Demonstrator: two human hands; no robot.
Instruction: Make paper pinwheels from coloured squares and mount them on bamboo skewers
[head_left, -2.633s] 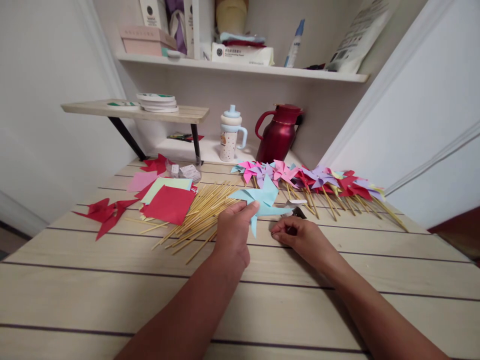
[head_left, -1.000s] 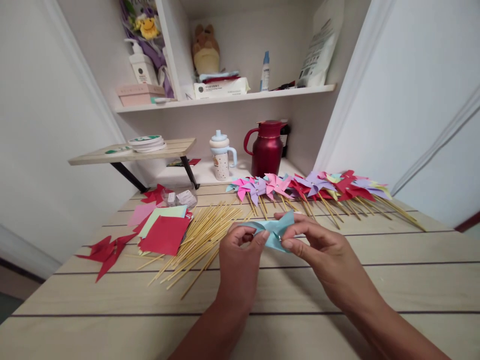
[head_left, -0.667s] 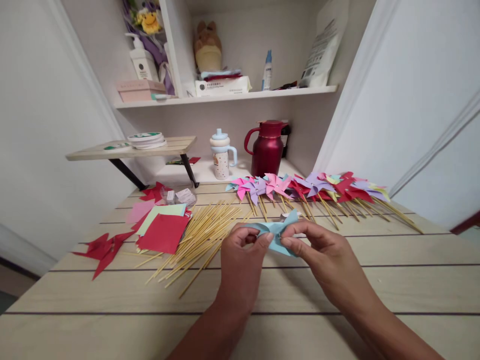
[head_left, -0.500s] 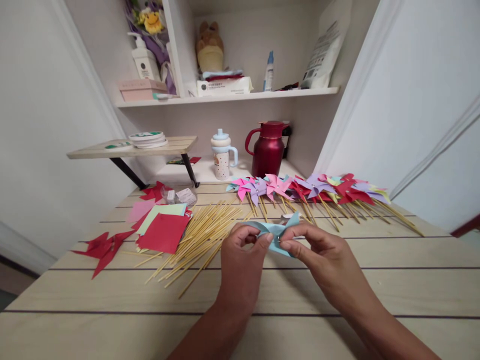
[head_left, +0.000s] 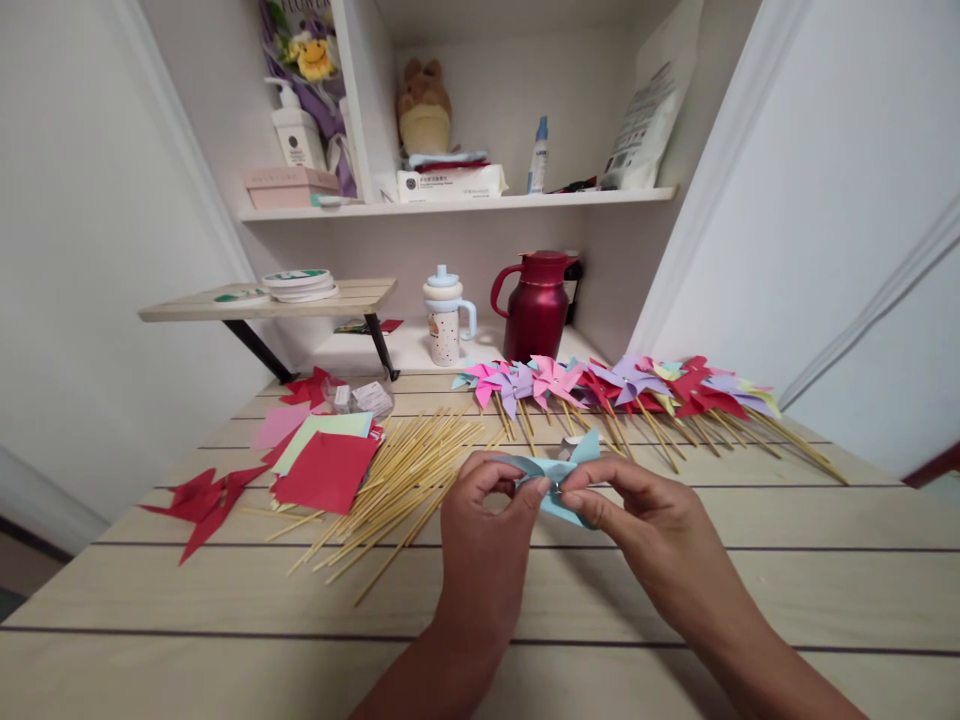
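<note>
A light blue paper pinwheel (head_left: 564, 466) is held just above the wooden table (head_left: 675, 580) by both hands. My left hand (head_left: 484, 530) pinches its left side between thumb and fingers. My right hand (head_left: 637, 515) pinches its centre from the right. A loose pile of wooden sticks (head_left: 397, 470) lies directly to the left of my left hand. Finished pinwheels on sticks (head_left: 622, 385) lie in a row behind the hands.
Red and pastel paper squares (head_left: 330, 462) and cut red paper shapes (head_left: 202, 495) lie at the left. A dark red jug (head_left: 536, 305) and a spouted cup (head_left: 444, 318) stand at the back. A small raised shelf (head_left: 270, 298) holds tape rolls.
My right hand left the table and joined the left on the blue pinwheel, which was lifted toward me. Over the last second both hands stay pinched on it with small finger shifts.
</note>
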